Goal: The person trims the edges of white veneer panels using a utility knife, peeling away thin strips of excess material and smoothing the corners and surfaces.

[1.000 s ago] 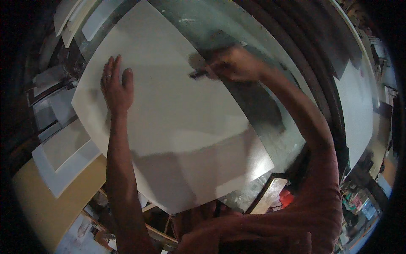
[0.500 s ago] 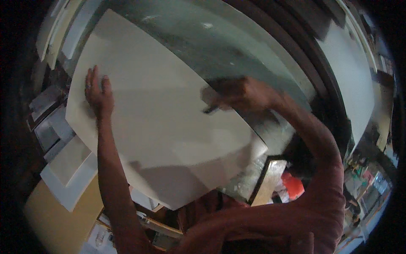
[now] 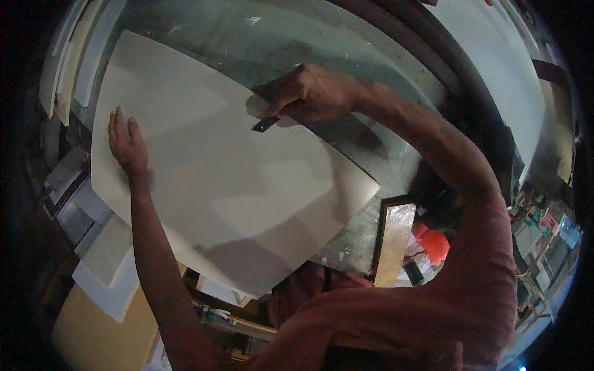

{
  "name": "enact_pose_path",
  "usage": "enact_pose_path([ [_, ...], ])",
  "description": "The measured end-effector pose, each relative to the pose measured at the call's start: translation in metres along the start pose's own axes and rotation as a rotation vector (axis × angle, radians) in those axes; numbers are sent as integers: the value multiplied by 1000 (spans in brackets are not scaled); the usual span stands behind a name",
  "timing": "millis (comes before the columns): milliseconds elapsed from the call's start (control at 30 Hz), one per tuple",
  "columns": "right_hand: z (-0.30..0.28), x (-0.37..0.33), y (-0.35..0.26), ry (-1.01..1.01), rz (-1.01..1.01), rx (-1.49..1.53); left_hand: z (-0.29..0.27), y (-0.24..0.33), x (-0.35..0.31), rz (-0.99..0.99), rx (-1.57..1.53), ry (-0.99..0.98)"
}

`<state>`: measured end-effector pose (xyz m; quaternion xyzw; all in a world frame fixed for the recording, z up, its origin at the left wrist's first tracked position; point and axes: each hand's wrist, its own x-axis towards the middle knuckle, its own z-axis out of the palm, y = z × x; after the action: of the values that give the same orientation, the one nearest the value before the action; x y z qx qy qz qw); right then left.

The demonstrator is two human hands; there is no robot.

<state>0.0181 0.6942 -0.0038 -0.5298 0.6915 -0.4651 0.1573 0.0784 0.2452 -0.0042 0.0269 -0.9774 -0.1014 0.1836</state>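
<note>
1. Head view, now. Off-white sheet (image 3: 210,148) lies flat on the grey-green bench (image 3: 309,28), in one piece as far as visible.
2. Left hand (image 3: 129,148): rests on the sheet near its left edge; fingers straight and released, grasping nothing.
3. Right hand (image 3: 318,93): at the sheet's far right edge; fingers clenched round a dark cutter-like tool (image 3: 266,124), its tip over the sheet's face. Contact of tip with surface: cannot tell.
4. Progress (judgement): sheet laid out and steadied, tool work apparently under way. No finished line or separated strip can be made out; amount left cannot be told.
5. Against 0.5 s ago: tool sits farther from the sheet's near right corner, closer to mid-edge; right hand now sharper, less blurred. Left hand keeps its flat placing near the left edge. The sheet appears turned in view along with the surroundings, so probably a head movement.
</note>
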Motion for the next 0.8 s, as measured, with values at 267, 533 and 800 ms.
enact_pose_path([
  [267,3,-11,-5,-43,88,-39,5,-3,2,-6,-12,-4],
  [533,3,-55,-15,-78,6,-162,1,-8,-2,30,53,16],
  [800,9,-61,-22,-118,32,-134,2,-15,-4,38,55,8],
])
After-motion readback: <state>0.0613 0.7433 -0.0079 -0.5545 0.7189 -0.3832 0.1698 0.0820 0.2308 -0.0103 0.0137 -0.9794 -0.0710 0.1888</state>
